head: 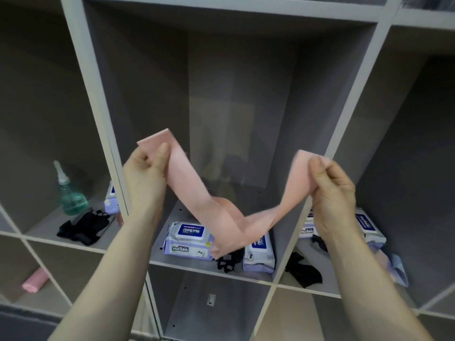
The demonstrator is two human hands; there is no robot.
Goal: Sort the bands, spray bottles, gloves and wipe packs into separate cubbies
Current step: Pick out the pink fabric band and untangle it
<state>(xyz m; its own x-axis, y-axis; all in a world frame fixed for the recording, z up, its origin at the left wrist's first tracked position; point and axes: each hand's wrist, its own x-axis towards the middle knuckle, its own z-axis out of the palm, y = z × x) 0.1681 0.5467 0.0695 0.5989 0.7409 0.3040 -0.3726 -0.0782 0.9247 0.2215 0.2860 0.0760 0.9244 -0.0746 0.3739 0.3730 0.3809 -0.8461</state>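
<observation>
In the left cubby stand a green spray bottle, a black glove and a partly hidden wipe pack. In the cubby below lies a rolled pink band. The left hand pinches one end of a long pink band; the right hand pinches the other, and the band sags between them before the middle cubby. There lie two wipe packs reading "HuiBaiLi" and a black glove. The right cubby holds more "HuiBaiLi" packs, a black glove and a blue band.
</observation>
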